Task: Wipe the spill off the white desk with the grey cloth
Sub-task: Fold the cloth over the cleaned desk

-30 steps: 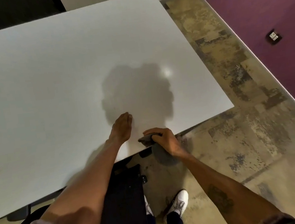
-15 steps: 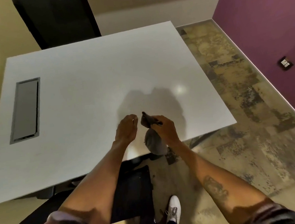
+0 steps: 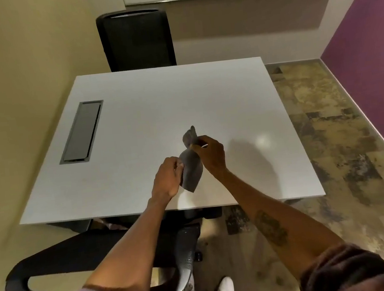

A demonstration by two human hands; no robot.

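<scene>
1. Cloth [image 3: 191, 169] is up in the air above the desk [image 3: 137, 137], near the front edge. The right hand [image 3: 211, 154] pinches its upper part and the left hand [image 3: 167, 177] nips its side edge.
2. Both grips are narrow, closed on fabric.
3. Best move from here: spread it flat or fold it into a pad before it touches down.
4. No spill shows on the desk, only a glare spot towards the right edge, so find it first.
5. Then press flat and sweep inward, away from the edges.

The grey cloth [image 3: 191, 169] perhaps hides any spill; the near chair [image 3: 79, 258] is partly cut off
</scene>
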